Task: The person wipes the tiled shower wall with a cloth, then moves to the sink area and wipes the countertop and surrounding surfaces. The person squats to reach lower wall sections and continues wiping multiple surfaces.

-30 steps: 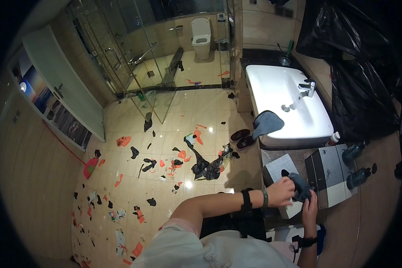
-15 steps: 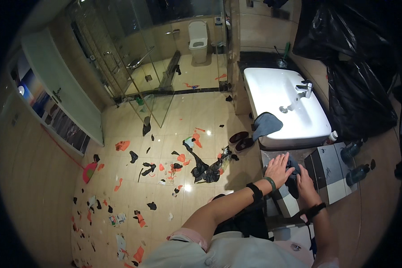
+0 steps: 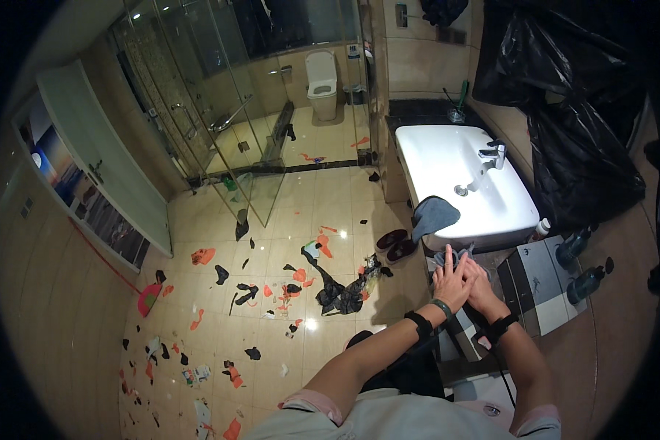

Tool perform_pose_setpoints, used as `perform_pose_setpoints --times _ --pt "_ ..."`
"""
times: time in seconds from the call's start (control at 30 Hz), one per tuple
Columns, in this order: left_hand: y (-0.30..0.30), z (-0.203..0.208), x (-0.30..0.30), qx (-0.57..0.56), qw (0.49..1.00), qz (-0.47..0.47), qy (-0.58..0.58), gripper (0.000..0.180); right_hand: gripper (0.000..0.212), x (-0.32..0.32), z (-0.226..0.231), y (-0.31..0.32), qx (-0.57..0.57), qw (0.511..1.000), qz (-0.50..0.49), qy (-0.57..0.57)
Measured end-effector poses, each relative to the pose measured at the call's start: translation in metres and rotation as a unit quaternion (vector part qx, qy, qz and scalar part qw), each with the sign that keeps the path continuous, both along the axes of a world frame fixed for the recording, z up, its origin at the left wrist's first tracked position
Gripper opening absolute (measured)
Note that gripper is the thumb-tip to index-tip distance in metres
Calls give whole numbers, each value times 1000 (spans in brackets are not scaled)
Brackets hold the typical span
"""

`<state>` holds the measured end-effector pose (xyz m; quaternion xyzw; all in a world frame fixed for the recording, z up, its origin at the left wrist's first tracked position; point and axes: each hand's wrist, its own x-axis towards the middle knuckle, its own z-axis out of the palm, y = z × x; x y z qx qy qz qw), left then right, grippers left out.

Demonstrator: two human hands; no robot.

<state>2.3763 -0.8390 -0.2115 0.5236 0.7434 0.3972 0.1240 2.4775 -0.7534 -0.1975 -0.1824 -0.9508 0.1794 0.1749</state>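
Over the counter at the near edge of the sink, my left hand (image 3: 453, 287) and my right hand (image 3: 481, 289) press together. A bunched grey cloth (image 3: 441, 259) is between them and pokes out past the fingertips. Some fingers of the left hand are stretched along the cloth; the right hand's fingers are partly hidden behind the left. A second blue-grey cloth (image 3: 436, 217) drapes over the front corner of the white sink (image 3: 411, 147). Right of my hands stands a grey and white box (image 3: 546, 282).
Dark green bottles (image 3: 587, 284) stand beside the box. Black plastic bags (image 3: 583, 165) hang on the right. Torn black plastic (image 3: 339, 295) and orange scraps litter the tiled floor. Dark red slippers (image 3: 400, 248) lie by the sink, a pink dustpan (image 3: 148, 299) by the left wall. Behind glass stands a toilet (image 3: 322, 89).
Both hands have closed in on each other and shifted slightly left with the cloth, which now shows beyond the fingertips. The view has tilted up a little.
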Motion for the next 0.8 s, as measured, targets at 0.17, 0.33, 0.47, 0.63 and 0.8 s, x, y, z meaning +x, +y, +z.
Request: perform_pose_setpoints --times 0.17,0.33,0.47,0.63,0.8 --pt "2 -11 -1 69 997 30 -7 59 35 9 18 -26 -62 998 -5 0" --pt "-8 -3 5 50 999 16 -14 49 30 35 14 -34 -31 999 -27 11" --pt "-23 5 14 76 995 -9 68 39 36 77 18 -47 33 997 -71 10" --pt "-18 3 22 51 991 -53 107 49 40 111 14 -66 4 988 -154 -24" --pt "-10 0 26 -8 993 -77 87 58 46 97 24 -65 -30 987 -154 -28"
